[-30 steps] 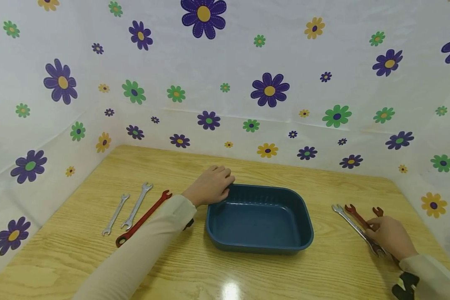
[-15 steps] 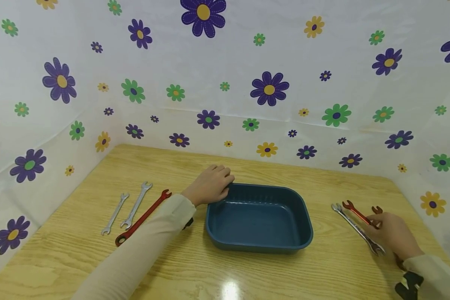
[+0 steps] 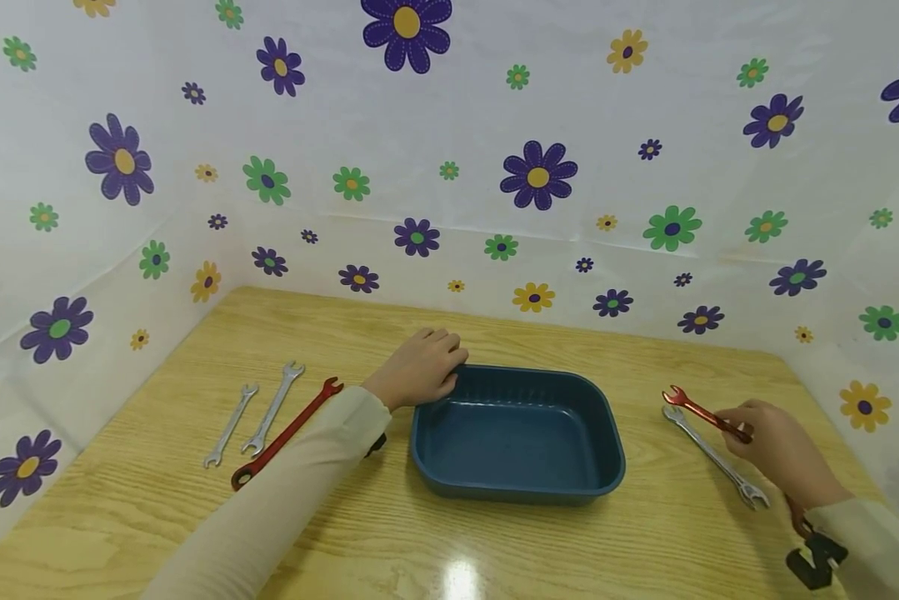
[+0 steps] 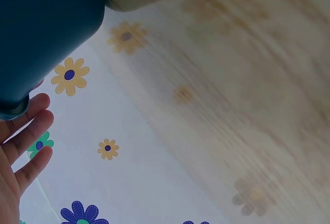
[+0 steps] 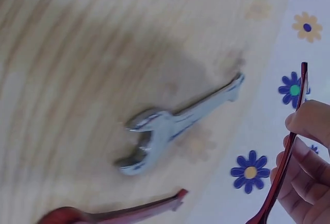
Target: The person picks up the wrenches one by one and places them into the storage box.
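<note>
My left hand holds the back left corner of a blue rectangular basin. In the left wrist view, several of its fingers show outside the rim; the thumb is hidden. My right hand pinches a red open-end wrench between thumb and fingers, raised off the table. Beneath it on the table lies a silver double open-end wrench. A second red wrench rests beside the silver one in the right wrist view; in the head view the right hand mostly covers it.
Left of the left forearm lie two silver wrenches and a red wrench with one ring end, side by side on the wooden table. A white flowered sheet rises behind and at both sides.
My right hand has lifted the red wrench from beside the silver one, raising it and shifting it slightly left. The left hand and the basin have stayed put.
</note>
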{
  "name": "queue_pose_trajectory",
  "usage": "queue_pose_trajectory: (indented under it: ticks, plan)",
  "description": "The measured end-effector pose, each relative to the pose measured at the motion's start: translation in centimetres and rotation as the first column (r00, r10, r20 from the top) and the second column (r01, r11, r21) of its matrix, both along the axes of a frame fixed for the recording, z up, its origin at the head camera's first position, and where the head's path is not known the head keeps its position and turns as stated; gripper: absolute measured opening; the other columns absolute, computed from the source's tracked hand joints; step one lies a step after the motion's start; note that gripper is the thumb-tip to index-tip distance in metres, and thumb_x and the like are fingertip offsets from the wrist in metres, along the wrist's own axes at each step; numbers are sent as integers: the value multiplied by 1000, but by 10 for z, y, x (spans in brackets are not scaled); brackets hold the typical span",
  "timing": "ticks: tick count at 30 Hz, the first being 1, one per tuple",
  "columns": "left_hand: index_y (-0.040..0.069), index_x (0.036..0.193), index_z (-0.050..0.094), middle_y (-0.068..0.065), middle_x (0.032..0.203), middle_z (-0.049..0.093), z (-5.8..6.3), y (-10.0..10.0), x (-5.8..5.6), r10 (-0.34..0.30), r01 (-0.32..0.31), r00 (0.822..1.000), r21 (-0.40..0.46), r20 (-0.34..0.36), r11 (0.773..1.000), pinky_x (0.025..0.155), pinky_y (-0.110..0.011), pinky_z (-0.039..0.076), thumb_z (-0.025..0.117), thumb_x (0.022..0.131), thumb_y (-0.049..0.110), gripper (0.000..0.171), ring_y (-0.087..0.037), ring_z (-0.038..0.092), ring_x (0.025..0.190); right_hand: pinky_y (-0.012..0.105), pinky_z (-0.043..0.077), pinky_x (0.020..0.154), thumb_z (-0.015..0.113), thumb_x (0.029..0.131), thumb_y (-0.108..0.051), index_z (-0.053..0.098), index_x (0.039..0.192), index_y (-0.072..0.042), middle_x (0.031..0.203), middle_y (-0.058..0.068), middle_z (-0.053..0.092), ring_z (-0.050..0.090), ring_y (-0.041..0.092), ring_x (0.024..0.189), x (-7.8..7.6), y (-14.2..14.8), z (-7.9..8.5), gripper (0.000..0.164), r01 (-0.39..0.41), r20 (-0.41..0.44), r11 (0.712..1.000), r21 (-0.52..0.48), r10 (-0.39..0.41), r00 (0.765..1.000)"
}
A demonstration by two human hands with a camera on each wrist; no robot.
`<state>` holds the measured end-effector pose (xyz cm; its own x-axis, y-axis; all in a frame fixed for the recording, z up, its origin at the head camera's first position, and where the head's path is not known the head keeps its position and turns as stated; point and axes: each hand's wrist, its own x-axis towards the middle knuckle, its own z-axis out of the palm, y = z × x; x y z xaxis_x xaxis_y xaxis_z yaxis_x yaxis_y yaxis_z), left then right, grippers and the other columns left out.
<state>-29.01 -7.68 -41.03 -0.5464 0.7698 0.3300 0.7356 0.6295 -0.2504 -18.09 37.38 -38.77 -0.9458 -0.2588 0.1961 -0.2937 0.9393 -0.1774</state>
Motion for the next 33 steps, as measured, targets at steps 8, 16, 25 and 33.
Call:
queue_pose_trajectory:
  ticks: [8,16,25,33]
  plan:
    - [16,94,62,-1,90,58,0,0,-1,-4,4,1000,-1,-17,1000,85,-36,45,60,88,23,9,-18,54,84,22,40,50,70,72,5,70,92,2,75,4,60,47,5,60,0,-11,11,20,-48,-107,999,12,50,993]
    - [16,95,61,-2,91,58,0,0,0,3,-3,1000,-2,0,1000,85,-36,45,59,88,23,10,-19,53,85,23,44,49,74,64,7,70,88,-1,76,3,59,50,6,59,1,-24,23,26,-134,-243,990,48,141,960]
    - [16,94,61,-2,91,58,1,0,1,10,-9,1000,-5,5,1000,84,-36,45,59,88,23,10,-19,53,85,27,48,52,78,63,6,70,89,-3,78,3,60,52,10,62,2,-42,37,29,-160,-262,984,84,177,949]
    - [15,93,60,-2,90,57,3,0,2,15,-14,1000,-12,6,1000,84,-36,45,58,88,22,9,-19,52,83,28,50,53,79,61,5,71,89,-5,78,3,61,53,9,62,0,-62,51,31,-205,-298,972,111,230,927]
